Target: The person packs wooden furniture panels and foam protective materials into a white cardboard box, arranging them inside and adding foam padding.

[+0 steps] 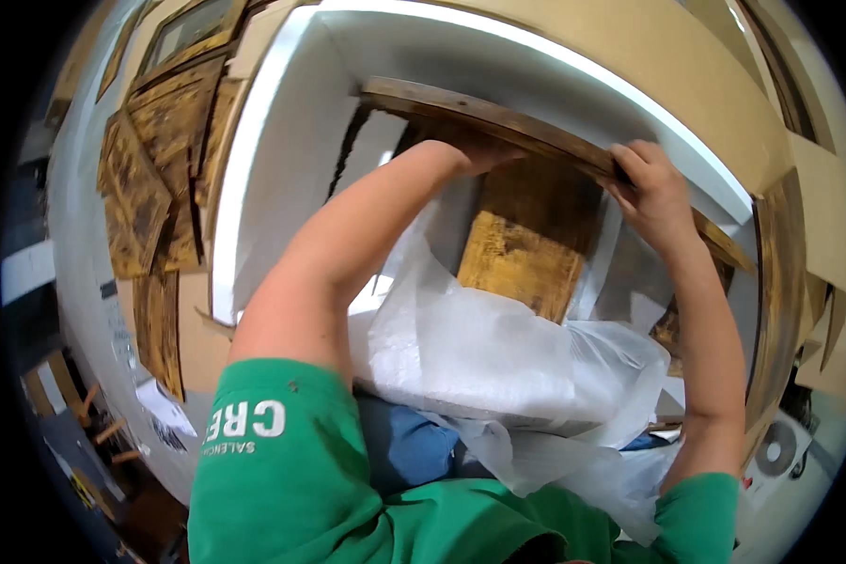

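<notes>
A long dark-brown wooden board lies tilted across the inside of a white-lined open carton. My right hand is closed round the board's right part, thumb and fingers over its edge. Farther left, my left hand grips the same board from the near side; most of its fingers are in shadow under it. Below the board stands a wider brown panel with a yellowish worn patch. White foam wrap is bunched in front of me and hides the panel's near end.
Stained wooden pieces are stacked on cardboard to the left. Another dark board stands along the carton's right side. Brown cardboard spans the far side. A white device with a round grey part sits at the lower right.
</notes>
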A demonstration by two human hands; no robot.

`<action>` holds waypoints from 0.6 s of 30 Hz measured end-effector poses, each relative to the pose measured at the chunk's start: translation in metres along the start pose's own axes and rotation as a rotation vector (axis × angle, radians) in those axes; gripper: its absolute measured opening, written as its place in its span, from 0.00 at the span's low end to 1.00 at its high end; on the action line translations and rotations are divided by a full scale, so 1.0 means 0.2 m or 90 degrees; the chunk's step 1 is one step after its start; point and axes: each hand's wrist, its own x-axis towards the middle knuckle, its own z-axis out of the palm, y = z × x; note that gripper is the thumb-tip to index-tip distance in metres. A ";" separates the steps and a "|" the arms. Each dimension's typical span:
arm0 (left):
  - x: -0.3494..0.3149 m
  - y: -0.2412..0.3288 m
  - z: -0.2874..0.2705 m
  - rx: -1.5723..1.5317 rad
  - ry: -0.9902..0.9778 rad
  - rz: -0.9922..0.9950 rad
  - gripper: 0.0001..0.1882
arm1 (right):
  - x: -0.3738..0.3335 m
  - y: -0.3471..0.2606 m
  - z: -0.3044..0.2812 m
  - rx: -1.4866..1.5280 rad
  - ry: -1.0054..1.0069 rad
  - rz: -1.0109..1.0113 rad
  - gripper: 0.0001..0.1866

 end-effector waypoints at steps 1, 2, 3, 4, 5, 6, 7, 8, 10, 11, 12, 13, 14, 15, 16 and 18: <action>-0.01 0.00 0.01 0.026 0.009 -0.017 0.28 | 0.02 -0.01 0.01 0.003 -0.008 0.001 0.17; -0.01 -0.03 0.02 0.051 0.017 -0.032 0.27 | 0.02 -0.02 0.01 0.007 -0.016 0.004 0.17; -0.02 -0.12 0.08 0.046 0.011 -0.070 0.27 | 0.01 -0.06 0.01 0.043 -0.038 0.016 0.17; -0.01 -0.15 0.06 0.077 0.011 0.013 0.25 | -0.04 -0.08 0.02 0.064 -0.040 0.022 0.17; -0.02 -0.03 -0.01 0.144 0.056 0.015 0.25 | -0.12 -0.07 0.01 0.132 -0.065 0.049 0.17; -0.04 -0.17 0.05 0.190 0.115 0.107 0.26 | -0.16 -0.09 0.01 0.215 -0.090 0.047 0.16; 0.01 -0.28 0.16 0.236 0.175 0.220 0.27 | -0.24 -0.10 0.00 0.298 -0.120 0.098 0.18; 0.00 -0.42 0.24 0.297 0.249 0.306 0.28 | -0.26 -0.10 0.00 0.362 -0.186 0.128 0.20; -0.02 -0.21 0.11 0.257 0.142 0.261 0.29 | -0.37 -0.01 0.05 0.503 -0.305 0.244 0.22; -0.01 -0.10 0.04 0.201 0.070 0.181 0.29 | -0.38 0.03 0.06 0.573 -0.361 0.306 0.22; -0.02 -0.04 -0.01 0.156 0.000 0.087 0.29 | -0.37 0.06 0.07 0.649 -0.419 0.351 0.23; -0.02 -0.05 -0.02 0.152 0.008 0.114 0.29 | -0.34 0.08 0.09 0.696 -0.469 0.355 0.21; -0.03 -0.08 -0.03 0.148 0.016 0.141 0.30 | -0.30 0.12 0.11 0.742 -0.520 0.357 0.20; -0.03 -0.10 -0.04 0.142 0.025 0.171 0.30 | -0.27 0.14 0.12 0.785 -0.571 0.360 0.18; -0.03 -0.13 -0.05 0.158 0.028 0.195 0.30 | -0.25 0.16 0.15 0.824 -0.596 0.343 0.17; -0.02 -0.14 -0.02 0.173 0.051 0.181 0.29 | -0.22 0.19 0.22 0.764 -0.651 0.313 0.16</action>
